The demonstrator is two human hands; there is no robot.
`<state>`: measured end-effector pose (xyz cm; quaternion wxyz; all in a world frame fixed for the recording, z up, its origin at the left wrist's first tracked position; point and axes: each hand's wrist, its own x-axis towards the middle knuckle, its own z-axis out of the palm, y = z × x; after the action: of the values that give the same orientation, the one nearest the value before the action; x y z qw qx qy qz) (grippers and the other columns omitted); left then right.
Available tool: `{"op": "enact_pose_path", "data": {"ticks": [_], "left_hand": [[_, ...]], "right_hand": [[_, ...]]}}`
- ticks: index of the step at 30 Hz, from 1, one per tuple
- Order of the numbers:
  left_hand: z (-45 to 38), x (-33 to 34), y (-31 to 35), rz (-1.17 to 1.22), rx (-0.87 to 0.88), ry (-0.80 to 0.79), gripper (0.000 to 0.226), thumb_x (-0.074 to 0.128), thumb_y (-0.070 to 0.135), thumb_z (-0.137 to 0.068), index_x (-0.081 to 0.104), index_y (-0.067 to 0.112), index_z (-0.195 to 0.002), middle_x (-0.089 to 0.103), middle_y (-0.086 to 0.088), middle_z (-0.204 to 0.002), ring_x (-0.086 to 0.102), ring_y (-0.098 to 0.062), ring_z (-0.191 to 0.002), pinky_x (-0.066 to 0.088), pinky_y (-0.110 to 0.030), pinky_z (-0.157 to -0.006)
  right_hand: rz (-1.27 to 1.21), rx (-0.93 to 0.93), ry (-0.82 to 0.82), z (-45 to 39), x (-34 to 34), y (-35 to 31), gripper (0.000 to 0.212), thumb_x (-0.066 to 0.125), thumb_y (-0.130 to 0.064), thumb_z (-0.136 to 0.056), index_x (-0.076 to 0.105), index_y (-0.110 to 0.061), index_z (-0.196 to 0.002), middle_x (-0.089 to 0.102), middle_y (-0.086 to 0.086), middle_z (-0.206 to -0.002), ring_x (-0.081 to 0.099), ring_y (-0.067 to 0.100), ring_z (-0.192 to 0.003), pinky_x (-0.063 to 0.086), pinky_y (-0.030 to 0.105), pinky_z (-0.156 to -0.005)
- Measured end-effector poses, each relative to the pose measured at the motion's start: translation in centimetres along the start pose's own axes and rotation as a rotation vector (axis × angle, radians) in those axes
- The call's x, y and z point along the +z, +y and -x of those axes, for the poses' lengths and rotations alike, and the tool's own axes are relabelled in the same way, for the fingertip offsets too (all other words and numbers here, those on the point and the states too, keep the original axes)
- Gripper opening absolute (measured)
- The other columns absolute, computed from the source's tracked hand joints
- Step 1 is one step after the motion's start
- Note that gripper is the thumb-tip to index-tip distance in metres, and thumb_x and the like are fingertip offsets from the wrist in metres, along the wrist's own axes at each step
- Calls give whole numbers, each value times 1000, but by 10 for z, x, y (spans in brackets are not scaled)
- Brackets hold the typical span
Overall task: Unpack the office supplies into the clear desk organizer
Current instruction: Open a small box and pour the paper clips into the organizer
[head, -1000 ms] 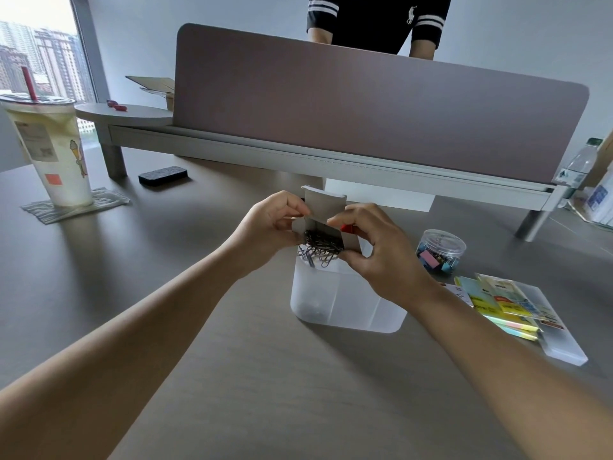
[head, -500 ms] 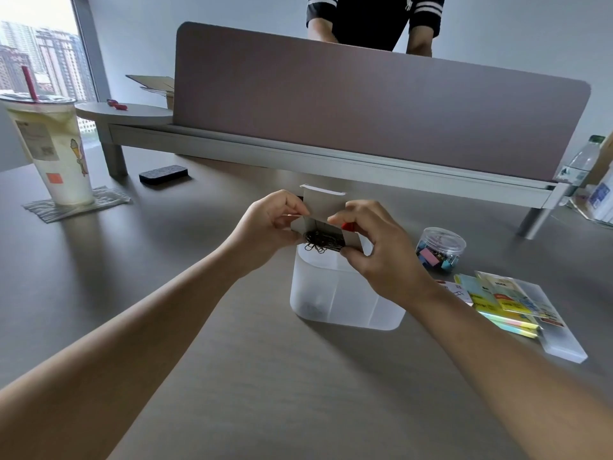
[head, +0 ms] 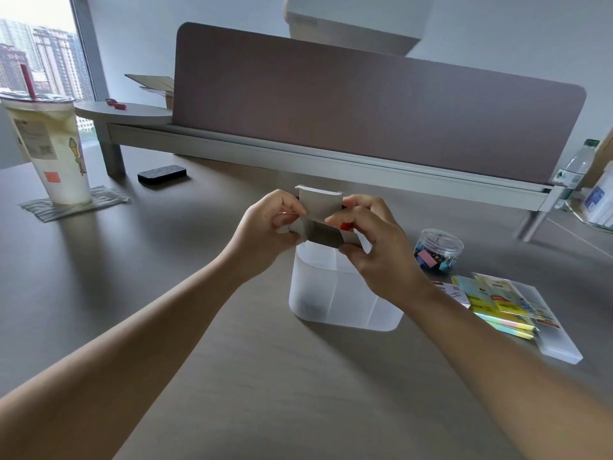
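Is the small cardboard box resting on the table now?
No, both hands, left hand and right hand, hold the cardboard box above the organizer.

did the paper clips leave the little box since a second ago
Yes. The small box, held by both hands above the clear organizer, now shows no clips at its mouth; earlier a clump hung there.

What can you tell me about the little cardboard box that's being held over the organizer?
The small box looks like thin grey-white cardboard with a red patch on its right side. Its top flap stands open and upright, and the shadowed opening faces the camera; no contents show. The left hand and right hand pinch it at either side with their fingers, holding it just above the frosted plastic organizer, apart from the table.
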<state>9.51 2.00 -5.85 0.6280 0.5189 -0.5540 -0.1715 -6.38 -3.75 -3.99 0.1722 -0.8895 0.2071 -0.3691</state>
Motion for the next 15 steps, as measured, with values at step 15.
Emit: {"op": "enact_pose_path", "data": {"ticks": [15], "left_hand": [[6, -5, 22, 14, -47, -124, 53, 65, -16, -66, 49, 29, -90, 55, 8, -88, 60, 2, -77, 52, -12, -64]], "right_hand": [[-459, 236, 9, -2, -7, -10, 35, 56, -5, -83, 51, -35, -99, 54, -16, -98, 54, 16, -102, 50, 33, -92]]}}
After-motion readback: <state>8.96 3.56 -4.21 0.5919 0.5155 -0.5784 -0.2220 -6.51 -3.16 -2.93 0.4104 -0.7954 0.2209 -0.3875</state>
